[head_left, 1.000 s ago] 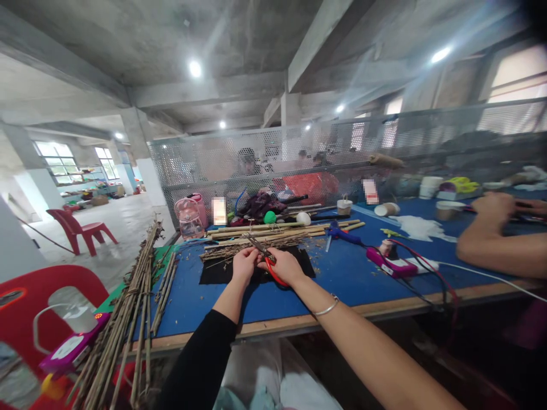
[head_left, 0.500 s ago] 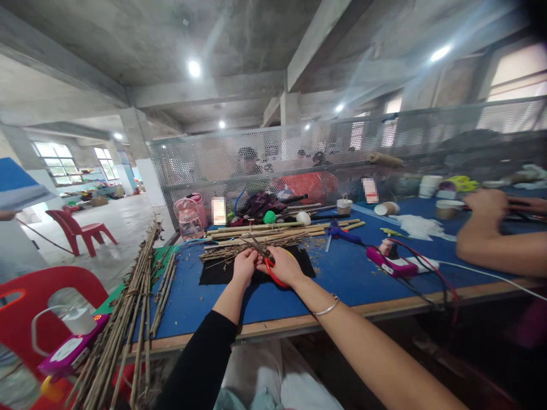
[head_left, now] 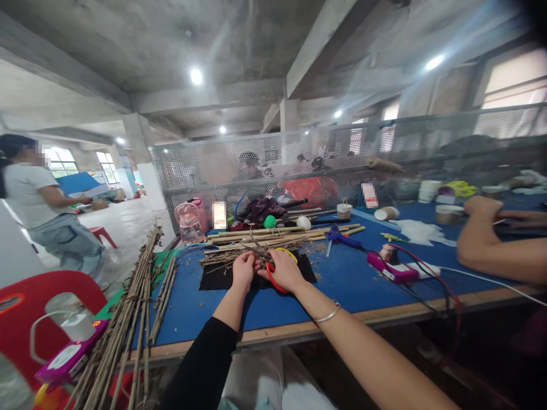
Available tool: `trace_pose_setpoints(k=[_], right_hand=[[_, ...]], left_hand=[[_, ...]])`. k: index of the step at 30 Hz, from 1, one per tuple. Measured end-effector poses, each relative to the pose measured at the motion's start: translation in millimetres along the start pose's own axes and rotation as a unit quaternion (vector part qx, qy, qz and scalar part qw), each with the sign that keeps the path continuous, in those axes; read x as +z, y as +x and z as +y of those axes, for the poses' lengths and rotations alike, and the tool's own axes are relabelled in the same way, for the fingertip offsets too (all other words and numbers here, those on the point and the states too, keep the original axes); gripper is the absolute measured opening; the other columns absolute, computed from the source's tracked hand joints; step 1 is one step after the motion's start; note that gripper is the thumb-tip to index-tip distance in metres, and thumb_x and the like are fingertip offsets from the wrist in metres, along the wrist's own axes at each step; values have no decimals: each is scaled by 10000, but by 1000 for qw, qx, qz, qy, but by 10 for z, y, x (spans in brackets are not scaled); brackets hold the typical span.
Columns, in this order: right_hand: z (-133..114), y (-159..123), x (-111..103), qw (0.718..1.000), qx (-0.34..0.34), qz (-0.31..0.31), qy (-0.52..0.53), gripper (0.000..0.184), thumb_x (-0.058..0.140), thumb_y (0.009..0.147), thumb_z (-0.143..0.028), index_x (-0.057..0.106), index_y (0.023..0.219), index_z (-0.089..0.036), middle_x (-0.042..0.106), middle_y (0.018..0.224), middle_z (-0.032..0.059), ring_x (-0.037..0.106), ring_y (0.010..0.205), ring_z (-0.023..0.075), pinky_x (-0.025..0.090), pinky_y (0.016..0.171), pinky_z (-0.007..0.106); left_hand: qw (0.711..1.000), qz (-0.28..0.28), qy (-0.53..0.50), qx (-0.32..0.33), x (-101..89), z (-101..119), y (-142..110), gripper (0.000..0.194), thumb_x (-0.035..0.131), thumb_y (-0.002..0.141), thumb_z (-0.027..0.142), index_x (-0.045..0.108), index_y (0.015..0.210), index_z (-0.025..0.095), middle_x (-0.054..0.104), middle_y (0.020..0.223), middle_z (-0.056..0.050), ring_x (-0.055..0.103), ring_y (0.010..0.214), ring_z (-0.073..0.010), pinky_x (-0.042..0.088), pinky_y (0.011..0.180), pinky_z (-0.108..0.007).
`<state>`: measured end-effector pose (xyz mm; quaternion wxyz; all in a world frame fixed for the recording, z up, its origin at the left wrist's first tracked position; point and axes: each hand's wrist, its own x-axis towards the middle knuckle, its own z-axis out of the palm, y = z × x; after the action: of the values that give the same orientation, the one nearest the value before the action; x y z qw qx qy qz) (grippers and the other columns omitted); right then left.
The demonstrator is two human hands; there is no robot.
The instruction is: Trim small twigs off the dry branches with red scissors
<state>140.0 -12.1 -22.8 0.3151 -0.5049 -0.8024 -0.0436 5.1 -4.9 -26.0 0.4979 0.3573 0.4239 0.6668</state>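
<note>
Work on the blue table point(head_left: 346, 287): apparently partway, judging by loose scraps point(head_left: 323, 247) strewn about; exact share done, cannot tell.
Right hand point(head_left: 285, 270): closed around red-handled scissors point(head_left: 277, 282), blades pointing away from the body.
Left hand point(head_left: 244, 272): fingers drawn narrow, close beside the blades; cannot tell whether pinching a twig.
Twigs point(head_left: 220, 258): heaped on the black cloth point(head_left: 213, 281), just beyond the hands; apparently cut short already.
Poles point(head_left: 239, 234): lying crosswise behind the twigs.
Long stalks point(head_left: 135, 290): bundled at the table's left end, jutting past the near edge; dry leaves on, so apparently left untrimmed.
Short sticks point(head_left: 164, 299): side by side, between bundle and cloth.
White-rimmed tub point(head_left: 344, 212): upright behind the poles; contents hidden.
Tipped cup point(head_left: 387, 213): lying sideways; contents, cannot tell.
Wide cup point(head_left: 448, 214): upright near a co-worker's arm point(head_left: 491, 247); contents not visible.
Pink bag point(head_left: 189, 221): standing against the mesh screen point(head_left: 200, 168); inside not visible.
</note>
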Motion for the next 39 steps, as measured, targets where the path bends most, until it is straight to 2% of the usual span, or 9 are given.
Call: trace_pose_setpoints(k=[4,6,17,20,23,27,31,39], right_hand=[[-16,-3,-18,1000,-11,-12,3,591,535,707,-565,456,1144,-175,544,1022,107,473,968,236,344,824,353],[-25,1,-27,1000,-11,-19,1,595,529,709,-566,451,1148,-171,541,1025,109,467,977,237,340,828,352],[-54,0,-58,1000,-12,-21,-10,605,549,696,-565,459,1151,-178,536,1027,102,473,965,238,351,833,353],[-56,-3,-69,1000,-17,-9,-8,591,547,696,-573,474,1130,-178,542,1004,96,484,952,232,365,821,337],[-55,-5,-76,1000,-17,-8,7,555,541,706,-571,484,1104,-188,553,978,83,504,927,216,381,787,308],[-63,-2,-86,999,-6,-28,28,490,553,710,-559,507,1051,-210,576,957,63,529,907,196,390,748,279],[-69,-2,-106,998,2,-41,41,448,562,716,-547,524,1029,-228,603,960,52,546,920,184,382,749,262],[-22,-18,-90,997,26,-66,23,404,508,730,-597,556,959,-267,642,900,27,587,851,187,367,656,245]], left_hand=[[997,-82,6,-8,3,-34,-5,201,645,665,303,583,719,120,585,555,-13,528,464,-80,422,466,-182],[995,-102,8,-9,1,-43,-8,217,646,659,319,580,711,119,590,553,-16,530,456,-83,421,461,-184],[996,-79,36,-7,18,-8,-41,176,643,656,289,585,699,128,581,525,-7,524,439,-92,436,478,-210],[996,-63,64,10,17,-10,-36,155,632,662,275,578,674,131,572,511,-4,521,433,-94,437,474,-212],[996,-70,58,15,27,-13,-37,175,631,658,292,567,670,130,560,504,4,508,422,-87,416,448,-199],[996,-80,31,8,38,-21,-29,228,639,645,330,556,703,126,545,503,16,488,410,-74,390,428,-183],[995,-85,46,24,13,-41,1,235,632,647,346,551,687,129,551,519,9,493,423,-78,389,426,-184],[996,-59,62,27,-13,-29,-1,185,626,661,310,573,668,134,552,539,7,489,450,-76,388,430,-177]])
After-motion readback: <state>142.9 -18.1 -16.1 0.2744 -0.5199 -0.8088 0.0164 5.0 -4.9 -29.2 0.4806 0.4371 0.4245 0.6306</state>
